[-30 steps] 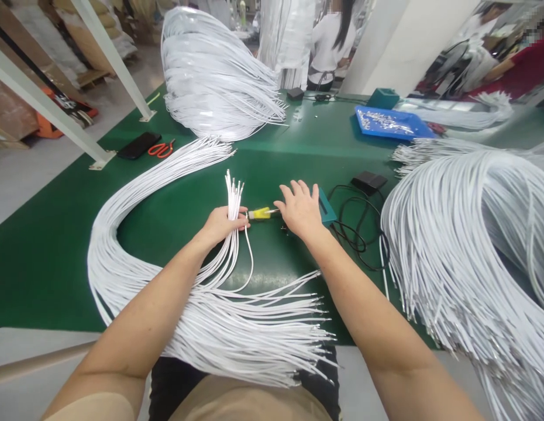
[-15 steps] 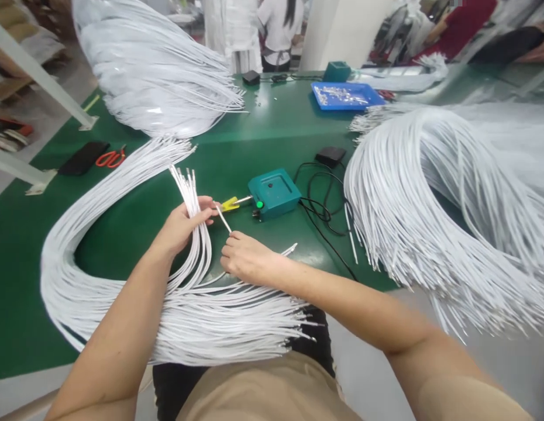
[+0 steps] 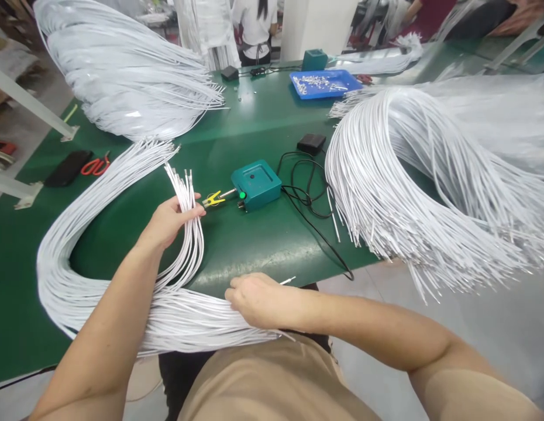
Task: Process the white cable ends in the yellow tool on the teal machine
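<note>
My left hand (image 3: 169,219) is closed round a small bunch of white wires (image 3: 187,184), whose tipped ends stand up above the thumb. Those wires curve down into a large bundle of white wires (image 3: 202,321) that loops over the left of the bench and my lap. My right hand (image 3: 257,295) rests on the near part of this bundle, fingers curled together; whatever is in them is hidden. One wire end (image 3: 288,280) sticks out beyond that hand. Just right of my left fingertips is a yellow clip (image 3: 213,199) on the metal rod of a teal box (image 3: 257,184) with a green button.
A thick heap of white wires (image 3: 364,164) hangs over the bench's right edge; another heap (image 3: 127,76) lies at the back left. Black cables (image 3: 309,219), a blue tray (image 3: 324,85) of small parts, orange-handled scissors (image 3: 95,166) and a person (image 3: 255,29) are also visible.
My right hand has moved down from beside the clip onto the wire bundle. The wire it held near the clip no longer shows there. My left hand keeps its bunch. The view has shifted.
</note>
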`<control>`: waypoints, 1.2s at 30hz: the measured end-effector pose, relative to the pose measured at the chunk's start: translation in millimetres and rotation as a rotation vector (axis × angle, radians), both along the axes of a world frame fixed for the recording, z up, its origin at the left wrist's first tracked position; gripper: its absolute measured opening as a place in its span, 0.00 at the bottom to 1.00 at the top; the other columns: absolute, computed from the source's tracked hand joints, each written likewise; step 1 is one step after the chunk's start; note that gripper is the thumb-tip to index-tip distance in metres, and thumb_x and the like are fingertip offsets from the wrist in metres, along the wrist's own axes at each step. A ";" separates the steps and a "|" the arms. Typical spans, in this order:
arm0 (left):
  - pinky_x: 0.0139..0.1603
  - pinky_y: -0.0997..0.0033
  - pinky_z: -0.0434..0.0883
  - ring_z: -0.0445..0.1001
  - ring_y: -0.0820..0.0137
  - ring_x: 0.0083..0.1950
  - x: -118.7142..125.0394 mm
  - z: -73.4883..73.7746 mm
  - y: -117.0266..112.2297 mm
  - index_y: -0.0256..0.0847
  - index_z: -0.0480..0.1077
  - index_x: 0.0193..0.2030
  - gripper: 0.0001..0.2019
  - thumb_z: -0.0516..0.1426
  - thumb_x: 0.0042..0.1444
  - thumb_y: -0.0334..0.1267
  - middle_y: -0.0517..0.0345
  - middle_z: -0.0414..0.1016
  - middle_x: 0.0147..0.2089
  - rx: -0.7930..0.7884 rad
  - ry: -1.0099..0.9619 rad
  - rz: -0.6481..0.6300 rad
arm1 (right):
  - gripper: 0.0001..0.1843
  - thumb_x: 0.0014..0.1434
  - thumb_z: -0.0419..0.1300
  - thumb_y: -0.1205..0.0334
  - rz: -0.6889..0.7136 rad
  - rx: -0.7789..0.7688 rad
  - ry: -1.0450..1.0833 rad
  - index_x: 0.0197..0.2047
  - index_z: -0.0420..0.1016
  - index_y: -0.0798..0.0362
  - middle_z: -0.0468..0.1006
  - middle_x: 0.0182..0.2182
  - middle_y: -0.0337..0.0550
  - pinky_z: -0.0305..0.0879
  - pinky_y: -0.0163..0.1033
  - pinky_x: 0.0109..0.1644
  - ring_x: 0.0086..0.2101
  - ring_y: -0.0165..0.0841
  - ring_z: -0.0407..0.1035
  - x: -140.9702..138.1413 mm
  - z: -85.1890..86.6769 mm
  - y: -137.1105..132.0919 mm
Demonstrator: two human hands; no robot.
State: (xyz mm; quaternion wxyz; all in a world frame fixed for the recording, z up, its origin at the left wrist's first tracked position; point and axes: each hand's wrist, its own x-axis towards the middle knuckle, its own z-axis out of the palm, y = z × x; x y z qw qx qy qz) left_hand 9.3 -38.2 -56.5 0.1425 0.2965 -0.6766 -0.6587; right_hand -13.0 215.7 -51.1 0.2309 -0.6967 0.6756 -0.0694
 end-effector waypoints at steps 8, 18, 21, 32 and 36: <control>0.40 0.71 0.69 0.75 0.69 0.37 -1.4 10.3 7.4 0.35 0.73 0.39 0.20 0.67 0.39 0.42 0.54 0.77 0.34 0.079 0.003 -0.017 | 0.10 0.55 0.56 0.58 -0.067 0.129 -0.459 0.34 0.76 0.54 0.75 0.24 0.38 0.61 0.30 0.30 0.24 0.26 0.68 -83.2 26.0 -57.3; 0.42 0.64 0.68 0.74 0.66 0.35 -2.9 10.3 11.7 0.36 0.75 0.36 0.18 0.68 0.37 0.40 0.54 0.77 0.33 0.012 0.029 -0.021 | 0.11 0.53 0.58 0.55 -0.614 -0.525 -0.819 0.32 0.72 0.55 0.70 0.20 0.33 0.60 0.29 0.22 0.16 0.22 0.61 -116.8 3.0 -148.2; 0.44 0.66 0.68 0.75 0.68 0.38 -3.4 18.2 9.4 0.36 0.73 0.35 0.14 0.67 0.40 0.37 0.54 0.76 0.35 0.247 0.069 -0.035 | 0.11 0.52 0.58 0.55 -0.608 -0.538 -0.923 0.30 0.73 0.55 0.73 0.23 0.36 0.59 0.29 0.21 0.20 0.24 0.64 -111.1 -8.1 -152.4; 0.35 0.73 0.65 0.75 0.71 0.35 -1.6 -10.6 3.5 0.37 0.65 0.35 0.19 0.67 0.38 0.34 0.61 0.73 0.31 0.223 0.172 0.061 | 0.13 0.56 0.55 0.61 -0.507 -0.589 -0.360 0.43 0.75 0.54 0.76 0.36 0.44 0.66 0.40 0.43 0.35 0.31 0.69 -122.2 11.3 -131.5; 0.36 0.73 0.66 0.76 0.69 0.36 3.1 -12.5 -2.7 0.37 0.65 0.35 0.20 0.68 0.37 0.35 0.59 0.74 0.33 0.248 0.151 0.044 | 0.36 0.45 0.66 0.50 -0.327 -0.385 0.128 0.56 0.67 0.51 0.62 0.58 0.53 0.45 0.61 0.60 0.59 0.50 0.53 -161.3 26.5 -120.0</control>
